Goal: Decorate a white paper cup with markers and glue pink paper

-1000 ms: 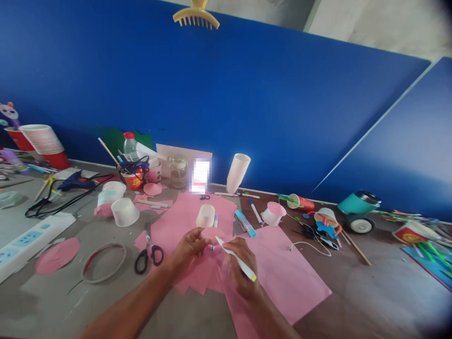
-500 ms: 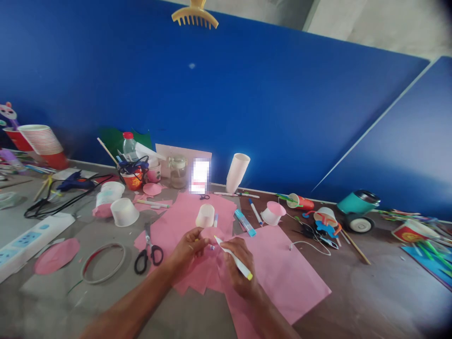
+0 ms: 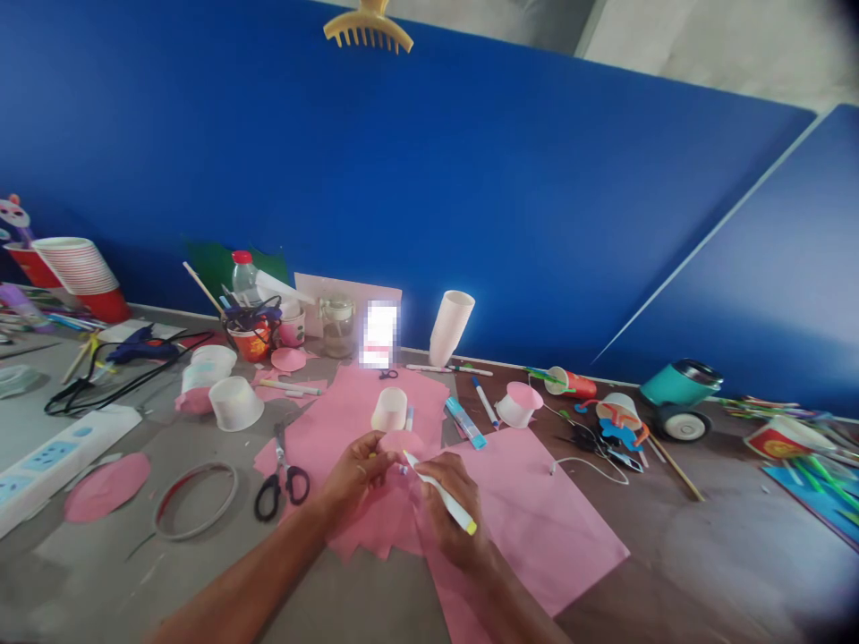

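My left hand (image 3: 354, 476) pinches a small round pink paper piece (image 3: 401, 443) and holds it just above the pink paper sheets (image 3: 537, 519) on the table. My right hand (image 3: 448, 510) grips a white marker (image 3: 439, 492) with a yellow-green end, its tip touching the pink piece. A small white paper cup (image 3: 390, 410) stands upside down just beyond both hands. Black-handled scissors (image 3: 280, 474) lie to the left of my left hand.
A white power strip (image 3: 54, 452), a wire ring (image 3: 196, 499) and a pink paper disc (image 3: 107, 485) lie at the left. Cups, a jar (image 3: 339, 326), a bottle (image 3: 245, 277) and pens crowd the back. A teal wheeled can (image 3: 679, 398) sits at the right.
The marker and my right hand have shifted slightly to the left toward the pink piece. The rest stays as it was.
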`<control>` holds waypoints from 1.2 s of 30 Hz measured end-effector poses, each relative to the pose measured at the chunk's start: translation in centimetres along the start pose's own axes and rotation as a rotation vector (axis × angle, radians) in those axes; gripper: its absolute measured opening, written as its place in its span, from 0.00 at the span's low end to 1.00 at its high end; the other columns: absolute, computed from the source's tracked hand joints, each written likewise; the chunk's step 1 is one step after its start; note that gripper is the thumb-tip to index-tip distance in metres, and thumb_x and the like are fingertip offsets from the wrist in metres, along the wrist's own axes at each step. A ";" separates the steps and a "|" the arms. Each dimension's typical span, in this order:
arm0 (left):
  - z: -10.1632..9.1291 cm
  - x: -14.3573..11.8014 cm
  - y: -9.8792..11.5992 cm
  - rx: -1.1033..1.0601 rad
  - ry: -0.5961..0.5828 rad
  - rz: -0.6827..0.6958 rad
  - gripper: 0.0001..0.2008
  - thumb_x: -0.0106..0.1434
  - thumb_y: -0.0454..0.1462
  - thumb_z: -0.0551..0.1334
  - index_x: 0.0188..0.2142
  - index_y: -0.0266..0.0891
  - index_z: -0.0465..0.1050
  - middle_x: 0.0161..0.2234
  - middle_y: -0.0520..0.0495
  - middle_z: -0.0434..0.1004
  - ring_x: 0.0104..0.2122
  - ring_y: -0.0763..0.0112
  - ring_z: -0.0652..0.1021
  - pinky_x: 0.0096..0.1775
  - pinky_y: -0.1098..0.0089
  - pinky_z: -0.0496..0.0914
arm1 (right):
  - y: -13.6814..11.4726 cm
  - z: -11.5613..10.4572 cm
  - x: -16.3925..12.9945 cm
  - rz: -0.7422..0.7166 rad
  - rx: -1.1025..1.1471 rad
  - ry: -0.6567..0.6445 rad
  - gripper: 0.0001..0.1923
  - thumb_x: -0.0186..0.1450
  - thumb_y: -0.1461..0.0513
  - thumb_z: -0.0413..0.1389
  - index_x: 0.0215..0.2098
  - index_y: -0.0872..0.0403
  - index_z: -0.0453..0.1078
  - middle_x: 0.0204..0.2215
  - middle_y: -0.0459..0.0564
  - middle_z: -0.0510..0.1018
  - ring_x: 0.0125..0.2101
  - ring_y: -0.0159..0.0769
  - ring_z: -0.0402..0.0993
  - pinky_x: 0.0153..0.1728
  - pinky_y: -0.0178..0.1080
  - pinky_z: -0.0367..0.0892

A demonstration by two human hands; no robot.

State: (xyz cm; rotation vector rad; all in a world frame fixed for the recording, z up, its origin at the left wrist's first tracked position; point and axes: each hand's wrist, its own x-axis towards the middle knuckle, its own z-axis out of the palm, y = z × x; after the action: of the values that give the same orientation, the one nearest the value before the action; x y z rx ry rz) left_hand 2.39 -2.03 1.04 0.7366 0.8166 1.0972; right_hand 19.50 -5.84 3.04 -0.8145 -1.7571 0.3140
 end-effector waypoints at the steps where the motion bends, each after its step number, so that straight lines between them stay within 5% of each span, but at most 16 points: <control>1: 0.0 0.0 0.0 -0.001 -0.004 0.001 0.17 0.47 0.39 0.75 0.24 0.37 0.68 0.17 0.59 0.62 0.17 0.83 0.59 0.21 0.76 0.52 | 0.0 0.0 -0.1 0.001 0.002 -0.010 0.10 0.69 0.64 0.50 0.43 0.47 0.72 0.32 0.52 0.79 0.32 0.42 0.75 0.34 0.48 0.71; 7: 0.1 -0.1 0.2 0.011 0.004 0.020 0.17 0.47 0.40 0.75 0.24 0.37 0.68 0.17 0.59 0.62 0.17 0.83 0.59 0.22 0.76 0.53 | 0.7 0.0 -0.6 0.049 0.026 0.113 0.13 0.70 0.62 0.49 0.49 0.51 0.71 0.35 0.53 0.78 0.35 0.41 0.75 0.35 0.45 0.72; 13: 0.5 -0.5 0.6 -0.001 -0.009 -0.012 0.16 0.48 0.39 0.75 0.25 0.37 0.68 0.17 0.59 0.61 0.18 0.83 0.58 0.22 0.78 0.54 | 2.9 0.3 -0.5 0.530 0.214 0.364 0.19 0.72 0.54 0.46 0.56 0.52 0.66 0.32 0.48 0.76 0.18 0.27 0.63 0.21 0.35 0.67; 16: 0.6 -0.5 0.6 -0.022 -0.028 -0.022 0.15 0.48 0.39 0.75 0.26 0.37 0.69 0.18 0.59 0.62 0.18 0.84 0.58 0.22 0.78 0.54 | 3.5 0.7 -0.3 0.631 0.326 0.353 0.19 0.69 0.52 0.52 0.54 0.52 0.68 0.37 0.51 0.78 0.17 0.26 0.65 0.20 0.35 0.68; 20: 0.4 -0.4 0.4 -0.029 -0.034 -0.041 0.15 0.47 0.38 0.75 0.29 0.37 0.71 0.18 0.58 0.64 0.18 0.83 0.60 0.22 0.78 0.56 | 3.7 1.3 -0.3 0.644 0.461 0.235 0.21 0.64 0.55 0.57 0.55 0.51 0.68 0.45 0.55 0.78 0.16 0.25 0.67 0.19 0.35 0.70; 26: 0.3 -0.4 0.3 -0.024 -0.031 -0.055 0.16 0.46 0.40 0.75 0.29 0.37 0.72 0.19 0.57 0.65 0.17 0.83 0.59 0.21 0.77 0.55 | 3.4 1.8 -0.5 0.642 0.521 0.161 0.18 0.60 0.59 0.60 0.48 0.53 0.73 0.32 0.49 0.79 0.24 0.34 0.75 0.20 0.34 0.72; 36: 0.4 -0.6 0.5 0.050 -0.165 -0.023 0.15 0.49 0.40 0.74 0.34 0.36 0.76 0.21 0.56 0.63 0.19 0.83 0.56 0.22 0.76 0.49 | 3.5 0.7 -0.1 0.625 0.524 0.180 0.13 0.62 0.62 0.56 0.45 0.54 0.72 0.26 0.45 0.74 0.19 0.29 0.67 0.20 0.33 0.66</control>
State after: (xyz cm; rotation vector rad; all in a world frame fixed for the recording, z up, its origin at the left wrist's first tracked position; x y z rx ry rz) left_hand 2.35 -2.53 1.79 0.8467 0.7122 0.9846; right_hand 20.14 -3.23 0.74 -0.9450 -1.1330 1.0336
